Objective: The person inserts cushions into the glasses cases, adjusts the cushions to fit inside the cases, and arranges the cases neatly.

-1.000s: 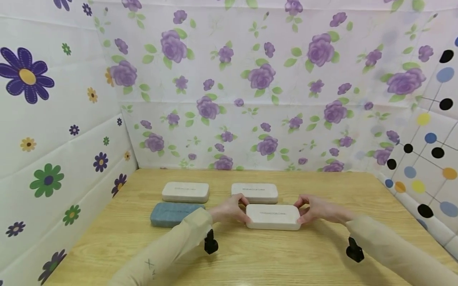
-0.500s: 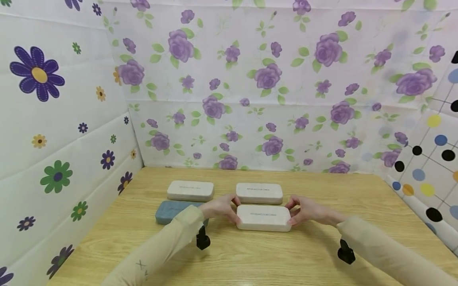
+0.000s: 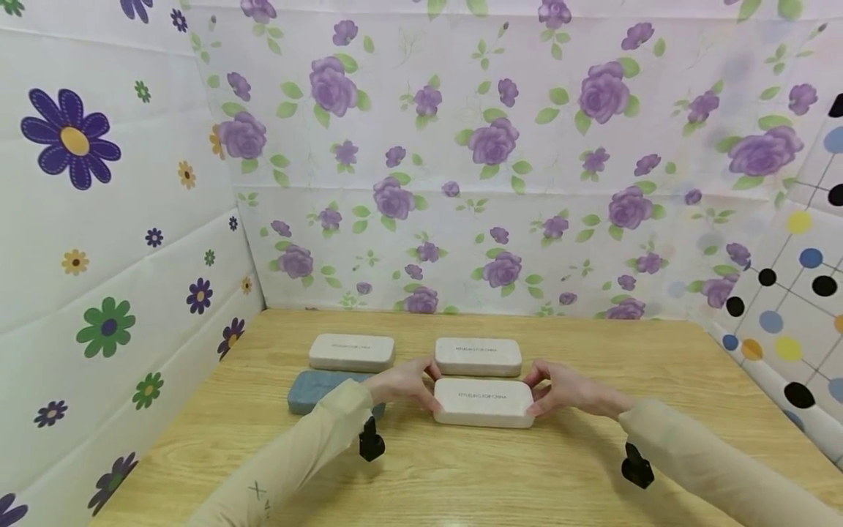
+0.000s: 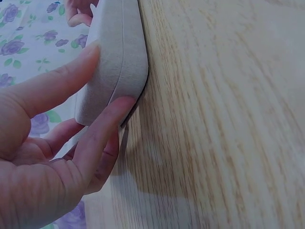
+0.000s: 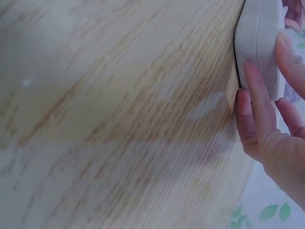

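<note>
An off-white glasses case [image 3: 484,411], with small dark lettering on its lid, lies at the front right of a group of cases. My left hand [image 3: 407,384] pinches its left end. In the left wrist view the thumb [image 4: 71,78] is on the lid's edge and a finger [image 4: 102,133] is low on the side, by the tabletop. The right end is pinched likewise by my right hand [image 3: 565,388], whose fingertips touch the case [image 5: 267,52] above and below its seam. The case appears closed and flat on the table.
Directly behind is a second off-white case [image 3: 478,359]. Another off-white case [image 3: 352,354] lies back left, with a blue case [image 3: 316,391] before it, partly hidden by my left sleeve. Flowered cloth [image 3: 421,161] closes off the back of the wooden table [image 3: 500,476].
Both hands have slid the held case left across the table, and its left end now lines up with the case behind. During the last half second it has hardly moved.
</note>
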The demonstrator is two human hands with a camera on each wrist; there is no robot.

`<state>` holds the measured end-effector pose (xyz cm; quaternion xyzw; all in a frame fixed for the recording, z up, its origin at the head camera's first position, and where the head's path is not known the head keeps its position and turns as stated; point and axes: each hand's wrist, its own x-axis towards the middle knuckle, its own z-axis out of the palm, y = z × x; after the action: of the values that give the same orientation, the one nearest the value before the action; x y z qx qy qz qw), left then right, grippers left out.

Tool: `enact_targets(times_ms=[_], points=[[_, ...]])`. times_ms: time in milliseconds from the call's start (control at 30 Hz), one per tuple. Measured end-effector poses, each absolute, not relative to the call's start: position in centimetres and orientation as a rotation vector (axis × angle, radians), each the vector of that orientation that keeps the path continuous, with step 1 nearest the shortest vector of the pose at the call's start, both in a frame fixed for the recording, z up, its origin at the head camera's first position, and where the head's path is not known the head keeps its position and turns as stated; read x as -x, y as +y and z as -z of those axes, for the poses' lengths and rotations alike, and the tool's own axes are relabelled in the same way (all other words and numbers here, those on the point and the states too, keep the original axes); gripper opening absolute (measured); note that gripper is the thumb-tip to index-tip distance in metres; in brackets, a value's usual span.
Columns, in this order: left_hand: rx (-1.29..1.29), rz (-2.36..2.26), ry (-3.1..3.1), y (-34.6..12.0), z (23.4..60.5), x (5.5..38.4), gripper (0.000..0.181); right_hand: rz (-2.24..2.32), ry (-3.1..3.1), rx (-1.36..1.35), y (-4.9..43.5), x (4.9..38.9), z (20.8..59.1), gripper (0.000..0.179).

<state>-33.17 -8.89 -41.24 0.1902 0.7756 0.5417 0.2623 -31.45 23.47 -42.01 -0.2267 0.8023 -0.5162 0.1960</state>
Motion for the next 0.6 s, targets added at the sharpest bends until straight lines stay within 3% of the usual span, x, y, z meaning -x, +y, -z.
enact_targets(times_ms=[600], points=[[-0.554, -1.422, 2.140, -9.54, 41.21, 33.28, 0.052, 1.408, 2.309, 0.661, 22.50, 31.16, 41.64, 0.050]])
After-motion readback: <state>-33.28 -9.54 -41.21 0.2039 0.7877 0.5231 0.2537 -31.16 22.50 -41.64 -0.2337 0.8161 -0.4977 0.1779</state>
